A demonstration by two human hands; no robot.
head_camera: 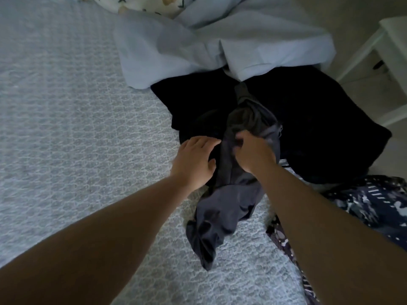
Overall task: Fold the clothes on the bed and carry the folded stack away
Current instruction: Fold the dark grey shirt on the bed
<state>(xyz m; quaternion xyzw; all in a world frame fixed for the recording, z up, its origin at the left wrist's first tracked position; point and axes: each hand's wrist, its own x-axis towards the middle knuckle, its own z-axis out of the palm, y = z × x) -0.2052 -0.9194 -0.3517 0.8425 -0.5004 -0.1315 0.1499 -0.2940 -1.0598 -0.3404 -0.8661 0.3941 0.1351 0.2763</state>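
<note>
Crumpled dark grey cloth garment lies lengthwise on the pale blue textured bedspread, between a person's two hands.

Head view: its long axis runs away from the person, onto a black garment. The right hand pinches its upper part with curled fingers; the left hand rests just beside it, fingers loosely spread.

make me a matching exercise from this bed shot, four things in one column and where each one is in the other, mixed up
Things:
1. grey garment
2. light blue sheet
3. patterned navy cloth
4. white furniture

Places:
A. bunched at the far side of the bed
B. beside the bed, far right
C. under both hands, mid-bed
D. near right edge, by the right forearm

Pairs: 1-C, 2-A, 3-D, 4-B
</note>
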